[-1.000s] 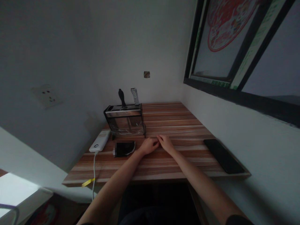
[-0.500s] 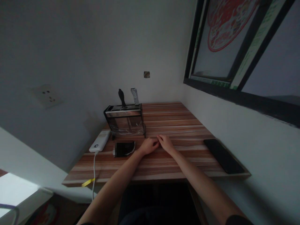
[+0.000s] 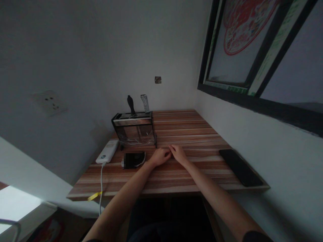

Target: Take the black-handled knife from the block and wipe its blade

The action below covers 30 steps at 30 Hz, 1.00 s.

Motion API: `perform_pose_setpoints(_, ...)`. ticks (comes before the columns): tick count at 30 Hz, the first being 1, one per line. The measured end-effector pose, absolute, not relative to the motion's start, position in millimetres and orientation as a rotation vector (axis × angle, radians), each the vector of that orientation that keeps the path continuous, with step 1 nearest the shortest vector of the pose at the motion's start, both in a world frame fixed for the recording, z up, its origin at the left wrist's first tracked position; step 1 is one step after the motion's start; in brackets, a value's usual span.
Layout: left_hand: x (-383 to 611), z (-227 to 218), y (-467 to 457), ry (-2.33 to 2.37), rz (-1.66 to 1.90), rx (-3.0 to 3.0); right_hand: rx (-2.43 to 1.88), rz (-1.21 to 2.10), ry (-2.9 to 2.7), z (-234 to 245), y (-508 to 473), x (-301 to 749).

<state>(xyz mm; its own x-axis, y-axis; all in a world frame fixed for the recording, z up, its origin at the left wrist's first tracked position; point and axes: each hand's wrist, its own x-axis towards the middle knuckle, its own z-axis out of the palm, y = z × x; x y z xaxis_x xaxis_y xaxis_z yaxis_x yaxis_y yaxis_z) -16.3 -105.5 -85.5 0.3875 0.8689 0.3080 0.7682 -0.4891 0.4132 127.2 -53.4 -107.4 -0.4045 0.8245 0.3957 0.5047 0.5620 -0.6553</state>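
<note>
- Wooden desk (image 3: 191,134): 2 hands rest touching, front-right of the glass box (image 3: 133,132)
- The left hand (image 3: 159,157) is loosely curled, the right hand (image 3: 178,153) flat with fingers together, both empty
- Untouched, the black pouch (image 3: 135,159) lies before the glass box, beside the left hand; seemingly a pause, and gripping would need uncurling

A striped wood-grain tabletop (image 3: 191,131) looks matt, beside a glossy metal-and-clear-plastic knife holder (image 3: 134,130) and smooth white power bank (image 3: 107,152).

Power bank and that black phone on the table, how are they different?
The power bank is white; the phone is black. The power bank has a white cable plugged in; the phone has none. The power bank lies left, the phone right. Both lie flat on the wooden table.
</note>
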Motion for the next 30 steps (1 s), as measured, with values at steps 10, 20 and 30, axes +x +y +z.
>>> perform_pose_setpoints(10, -15.3, -82.4, -107.8, 1.484, 0.726, 2.432, -1.048, 0.574, -2.080, -104.1, -55.7, 127.4)
perform_pose_setpoints(20, -15.6, -82.6, -107.9, 1.482, 0.731, 2.445, -1.047, 0.587, -2.071, -103.3, -56.7, 127.6)
perform_pose_setpoints(30, -14.7, -82.4, -107.9, 1.497, 0.720, 2.441, -1.039, 0.631, -2.042, -104.7, -56.7, 127.0)
